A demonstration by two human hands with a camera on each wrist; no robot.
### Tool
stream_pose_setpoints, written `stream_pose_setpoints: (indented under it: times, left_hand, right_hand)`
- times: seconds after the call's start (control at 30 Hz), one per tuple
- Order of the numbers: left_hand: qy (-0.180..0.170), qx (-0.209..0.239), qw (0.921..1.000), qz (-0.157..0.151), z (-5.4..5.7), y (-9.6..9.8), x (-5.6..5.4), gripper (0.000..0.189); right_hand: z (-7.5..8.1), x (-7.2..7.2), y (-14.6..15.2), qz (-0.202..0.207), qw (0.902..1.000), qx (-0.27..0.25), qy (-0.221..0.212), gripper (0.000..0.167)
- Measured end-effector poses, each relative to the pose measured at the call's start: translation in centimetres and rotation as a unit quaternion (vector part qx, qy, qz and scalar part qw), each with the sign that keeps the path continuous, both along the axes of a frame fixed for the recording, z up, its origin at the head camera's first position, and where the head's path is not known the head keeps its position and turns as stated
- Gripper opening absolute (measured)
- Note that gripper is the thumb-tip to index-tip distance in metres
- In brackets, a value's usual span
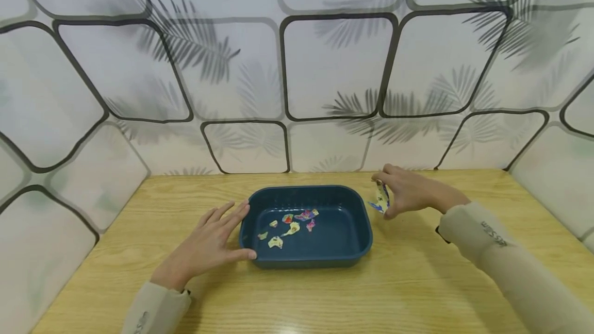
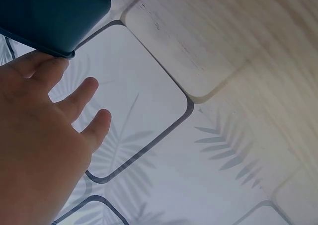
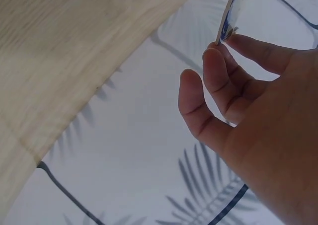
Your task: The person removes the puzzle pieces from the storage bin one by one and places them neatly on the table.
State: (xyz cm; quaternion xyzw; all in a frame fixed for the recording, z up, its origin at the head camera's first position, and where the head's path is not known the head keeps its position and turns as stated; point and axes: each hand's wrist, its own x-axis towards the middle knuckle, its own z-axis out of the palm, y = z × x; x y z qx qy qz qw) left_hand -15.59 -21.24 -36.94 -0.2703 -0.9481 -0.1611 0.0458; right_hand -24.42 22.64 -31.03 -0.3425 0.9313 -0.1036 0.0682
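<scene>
A dark blue rectangular tray [image 1: 306,261] stands on the table, with several small colourful flat cut-outs [image 1: 292,228] lying inside, mostly in its left half. My left hand [image 1: 209,244] rests at the tray's left end, fingers spread and nearly straight, fingertips and thumb touching the rim. In the left wrist view, fingertips meet the edge of the tray [image 2: 54,16]. Just right of the tray, my right hand [image 1: 408,189] pinches a thin printed cut-out [image 1: 381,197] with yellow and blue on it. The right wrist view shows the cut-out [image 3: 229,16] edge-on between thumb and fingertips.
The light wooden table [image 1: 297,298] carries the tray near its middle. Behind it and at both sides rise pale walls [image 1: 334,66] with dark outlined shapes and grey leaf prints.
</scene>
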Motion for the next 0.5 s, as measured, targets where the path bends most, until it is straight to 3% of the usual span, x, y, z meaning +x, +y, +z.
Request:
stream_pose_setpoints:
  times: [0.17, 0.5]
  left_hand:
    - [-0.002, -0.003, 1.0000, 0.002, 0.0, 0.0, 0.0, 0.099]
    - [0.002, -0.005, 1.0000, -0.001, -0.1, 0.0, 0.0, 0.099]
  right_hand:
    - [-0.6, -0.3, 1.0, 0.002, 1.0000, -0.006, -0.002, 0.085]
    - [-2.4, -1.0, 2.5, -0.024, 0.9987, -0.002, -0.046, 0.085]
